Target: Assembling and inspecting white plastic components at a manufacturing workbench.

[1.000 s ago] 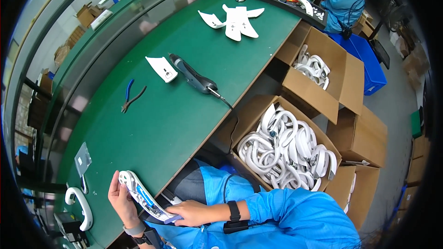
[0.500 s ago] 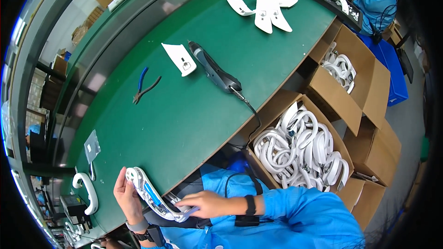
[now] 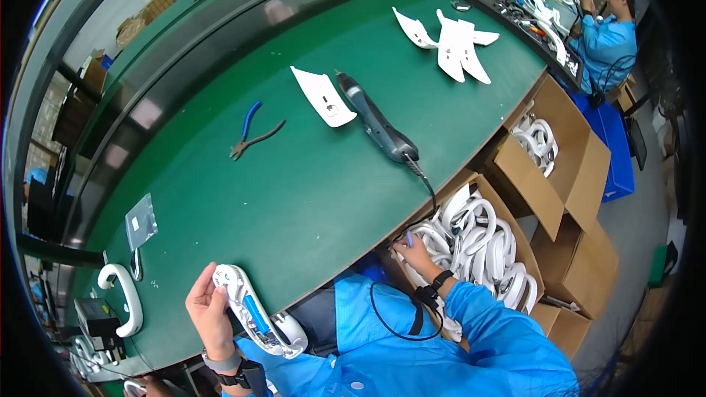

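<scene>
In my left hand is one end of a white curved device housing. The housing is open on its upper side and shows a long blue part and some circuitry near its lower end. My right hand is at the near left edge of a cardboard box of white curved housings. A small purple stick-like piece stands out from its closed fingers; what kind of piece it is, I cannot tell.
On the green bench lie blue-handled cutters, a corded electric screwdriver and white cover panels. A clear bag and a white curved piece lie left. Another open box and a co-worker are right.
My right hand has left the housing and moved right to the box edge with the purple piece. My left hand keeps the housing. The view has shifted slightly.
</scene>
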`<state>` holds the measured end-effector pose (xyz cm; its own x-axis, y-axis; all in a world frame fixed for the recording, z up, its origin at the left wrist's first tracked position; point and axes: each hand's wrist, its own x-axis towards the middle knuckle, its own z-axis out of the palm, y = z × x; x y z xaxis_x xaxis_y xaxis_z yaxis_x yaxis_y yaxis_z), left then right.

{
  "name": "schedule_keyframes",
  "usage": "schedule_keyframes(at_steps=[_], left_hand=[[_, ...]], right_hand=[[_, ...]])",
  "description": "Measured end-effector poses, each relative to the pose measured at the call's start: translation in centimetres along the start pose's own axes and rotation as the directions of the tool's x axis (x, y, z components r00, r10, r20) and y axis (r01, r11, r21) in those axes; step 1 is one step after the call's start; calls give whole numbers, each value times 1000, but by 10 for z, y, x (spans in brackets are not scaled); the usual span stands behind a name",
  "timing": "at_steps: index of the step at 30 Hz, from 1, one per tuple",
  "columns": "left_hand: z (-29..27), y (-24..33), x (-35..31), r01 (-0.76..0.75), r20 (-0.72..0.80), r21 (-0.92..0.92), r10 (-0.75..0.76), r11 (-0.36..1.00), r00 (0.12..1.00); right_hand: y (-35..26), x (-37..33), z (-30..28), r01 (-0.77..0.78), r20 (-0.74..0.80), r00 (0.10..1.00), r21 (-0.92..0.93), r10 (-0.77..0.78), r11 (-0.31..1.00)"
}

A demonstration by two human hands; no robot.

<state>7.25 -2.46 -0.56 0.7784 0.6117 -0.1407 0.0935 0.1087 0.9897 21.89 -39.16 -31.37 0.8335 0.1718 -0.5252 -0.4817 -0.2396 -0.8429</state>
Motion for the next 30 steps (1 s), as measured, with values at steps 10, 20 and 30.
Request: schedule_keyframes(at_steps=[10, 20, 30], left_hand=[[1, -1, -4, -7, 16, -93, 9, 996, 1000], [-3, -2, -5, -88, 74, -125, 98, 988, 992], [-3, -4, -2, -83, 146, -195, 113, 977, 983]], right_hand=[[-71, 53, -3, 123, -205, 978, 738, 47, 663], [38, -67, -64, -336, -117, 927, 166, 356, 927], [-131, -132, 13, 427, 14, 900, -221, -435, 877]])
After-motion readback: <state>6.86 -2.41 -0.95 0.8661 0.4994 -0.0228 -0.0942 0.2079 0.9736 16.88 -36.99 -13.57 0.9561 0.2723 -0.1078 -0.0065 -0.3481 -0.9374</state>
